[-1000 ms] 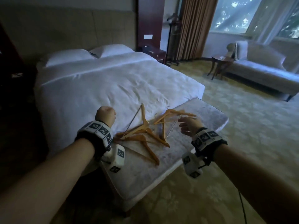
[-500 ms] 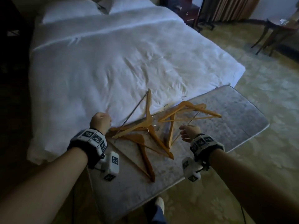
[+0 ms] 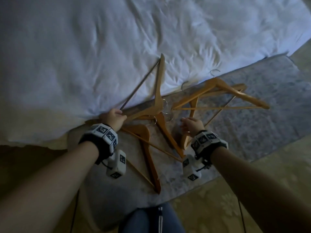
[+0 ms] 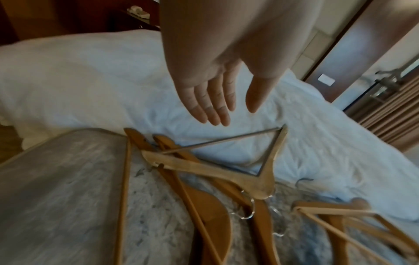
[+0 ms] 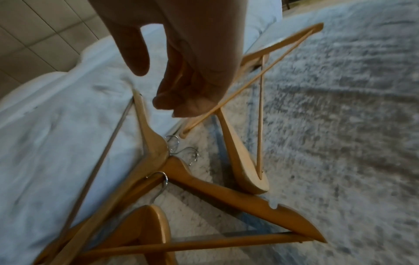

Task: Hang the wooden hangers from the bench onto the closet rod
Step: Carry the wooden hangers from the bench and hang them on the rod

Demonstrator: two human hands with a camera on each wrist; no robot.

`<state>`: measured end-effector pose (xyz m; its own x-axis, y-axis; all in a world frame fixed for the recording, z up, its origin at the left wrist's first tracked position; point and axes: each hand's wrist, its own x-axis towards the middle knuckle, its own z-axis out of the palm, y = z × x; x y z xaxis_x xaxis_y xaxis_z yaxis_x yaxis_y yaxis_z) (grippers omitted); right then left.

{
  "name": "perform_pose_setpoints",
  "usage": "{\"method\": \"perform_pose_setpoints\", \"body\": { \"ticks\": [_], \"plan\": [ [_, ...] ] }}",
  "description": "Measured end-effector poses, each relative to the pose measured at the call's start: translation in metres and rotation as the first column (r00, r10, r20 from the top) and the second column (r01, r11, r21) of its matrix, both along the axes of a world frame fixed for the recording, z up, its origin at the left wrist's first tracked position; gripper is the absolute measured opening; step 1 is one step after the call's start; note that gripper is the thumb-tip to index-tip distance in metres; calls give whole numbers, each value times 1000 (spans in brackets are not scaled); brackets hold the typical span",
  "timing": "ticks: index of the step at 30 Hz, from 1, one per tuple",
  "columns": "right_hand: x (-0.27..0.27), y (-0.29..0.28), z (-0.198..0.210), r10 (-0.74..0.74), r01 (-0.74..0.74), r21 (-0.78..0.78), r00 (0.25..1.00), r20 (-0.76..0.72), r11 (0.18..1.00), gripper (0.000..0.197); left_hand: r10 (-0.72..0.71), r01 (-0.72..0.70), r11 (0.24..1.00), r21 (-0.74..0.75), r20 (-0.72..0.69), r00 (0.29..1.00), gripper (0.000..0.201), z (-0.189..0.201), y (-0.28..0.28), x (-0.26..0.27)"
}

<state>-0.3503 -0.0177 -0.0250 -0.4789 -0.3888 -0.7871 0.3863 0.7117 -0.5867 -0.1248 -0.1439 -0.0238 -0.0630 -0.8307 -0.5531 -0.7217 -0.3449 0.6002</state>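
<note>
Wooden hangers lie in a tangled heap on the grey, mottled upholstered bench [image 3: 252, 123], which stands against the foot of a bed with a rumpled white cover [image 3: 84, 56]. At least five can be counted, and overlaps hide whether there are more.

One pale wooden hanger with a dark crossbar [image 3: 157, 91] leans from the bench onto the cover. Two darker orange-brown ones lie under and beside it: a narrow-armed hanger [image 3: 168, 135] and a broad-shouldered hanger [image 3: 148, 148] that points toward the bench's near edge. At least two more thin-barred hangers [image 3: 235, 91] are stacked crosswise to the right. Several silver wire hooks [image 3: 164, 106] cluster in the middle.

The left hand [image 3: 113, 118] hovers over the pale hanger's near end. The left wrist view shows its fingers [image 4: 215, 107] straight and gripping nothing.

The right hand [image 3: 191, 125] hangs above the right-hand stack with its fingers [image 5: 181, 100] loosely bent and the thumb apart. A thin crossbar passes just beside the fingertips, but whether they touch it cannot be told.

A patterned beige carpet [image 3: 252, 190] surrounds the bench.
</note>
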Motion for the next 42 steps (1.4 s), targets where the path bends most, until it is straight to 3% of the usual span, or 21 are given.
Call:
{"method": "perform_pose_setpoints", "body": {
  "ticks": [5,8,10,12,14,15,20,24,26,31,38,42],
  "plan": [
    [4,-17,-67,-60,58,32,997,58,998,15,-50,53,998,-31,85,995,27,-66,-11,2],
    [6,-18,-92,-25,22,82,999,41,996,11,-235,237,971,9,171,957,39,-94,-17,5],
    [8,-17,-102,-8,4,101,999,46,995,11,-421,435,900,33,325,847,50,-103,-20,5],
    [8,-16,-105,-8,2,108,998,61,994,12,-548,605,794,60,500,671,53,-105,-22,2],
    [8,-17,-103,-21,13,98,997,79,995,11,-570,698,715,35,608,553,46,-102,-20,-3],
    [8,-17,-101,-32,24,89,996,87,996,9,-552,719,695,-7,636,539,40,-101,-19,-4],
    [8,-19,-71,20,-23,58,999,50,998,10,-450,675,713,-193,612,650,26,-67,-11,-3],
    [9,-25,-16,85,-85,15,996,-36,996,12,-383,619,737,-270,587,713,23,0,-22,3],
    [11,-28,20,113,-116,-38,991,-76,993,12,-328,547,773,-321,536,778,24,41,-26,8],
    [16,-48,131,173,-196,-156,973,-154,968,7,-162,264,879,-397,270,949,54,148,-33,35],
    [49,-72,289,125,-250,-401,942,-311,881,14,-50,19,846,-533,-45,998,48,292,-22,85],
    [76,-73,348,44,-261,-508,916,-399,821,46,24,-132,785,-605,-183,983,49,345,6,127]
  ]
}}
